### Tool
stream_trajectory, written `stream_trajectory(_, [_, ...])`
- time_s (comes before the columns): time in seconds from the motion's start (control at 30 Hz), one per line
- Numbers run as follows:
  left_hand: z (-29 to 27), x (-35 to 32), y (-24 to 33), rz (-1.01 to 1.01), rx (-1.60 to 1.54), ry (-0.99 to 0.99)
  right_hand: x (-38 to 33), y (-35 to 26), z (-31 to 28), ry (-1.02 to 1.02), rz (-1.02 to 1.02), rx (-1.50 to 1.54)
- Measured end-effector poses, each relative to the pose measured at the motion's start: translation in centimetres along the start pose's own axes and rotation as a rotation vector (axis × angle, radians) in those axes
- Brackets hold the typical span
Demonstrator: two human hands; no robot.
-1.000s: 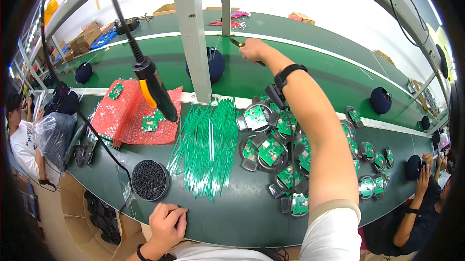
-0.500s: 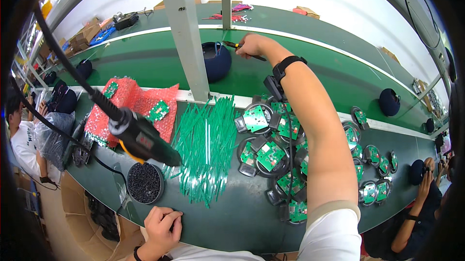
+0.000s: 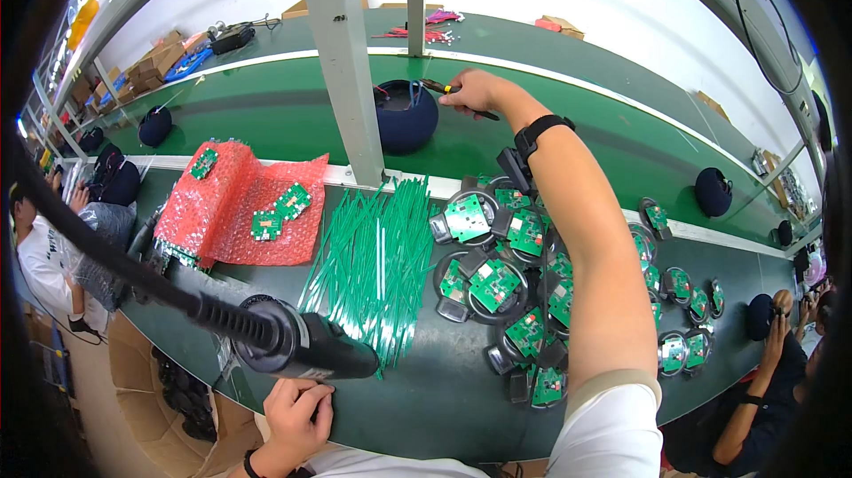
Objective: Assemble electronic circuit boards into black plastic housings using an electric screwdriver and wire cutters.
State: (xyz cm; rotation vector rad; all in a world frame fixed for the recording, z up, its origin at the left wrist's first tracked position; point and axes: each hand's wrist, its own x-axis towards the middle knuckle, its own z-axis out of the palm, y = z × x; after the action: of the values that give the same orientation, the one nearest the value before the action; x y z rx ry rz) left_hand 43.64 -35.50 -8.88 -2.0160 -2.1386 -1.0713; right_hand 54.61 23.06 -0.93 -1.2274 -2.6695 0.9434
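My right hand [image 3: 470, 94] is wrapped round a pair of pliers [image 3: 454, 91] with yellow and black handles, reaching far out over the green belt. The tips of the pliers are at a light blue wire loop [image 3: 415, 92] rising from the open top of a dark blue round housing [image 3: 406, 123]. Whether the jaws grip the wire is too small to tell. My left hand [image 3: 300, 411] rests curled on the front edge of the workbench, with nothing visible in it. A hanging black electric screwdriver [image 3: 306, 345] is just above it.
Green cable ties [image 3: 373, 274] lie in the middle. Circuit boards on round black parts [image 3: 497, 287] cover the right side. Red bubble wrap [image 3: 240, 212] holds more boards. A grey post [image 3: 342, 61] stands left of the housing. Co-workers [image 3: 49, 252] sit at both ends.
My right hand and the pliers have shifted slightly right, and the housing has moved right too. The hanging screwdriver has swung down and nearer, now covering the dish of black screws. My left hand stays put.
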Motion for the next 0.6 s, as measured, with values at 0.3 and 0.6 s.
stream_trajectory(0.3, [-0.3,0.1,0.3,-0.029,-0.007,-0.020,-0.4,2.0,0.3,0.209,-0.128,-0.357])
stream_trajectory(0.6, [-0.3,-0.2,0.2,-0.034,-0.010,0.000,-3.9,0.3,1.0,0.415,-0.060,-0.473])
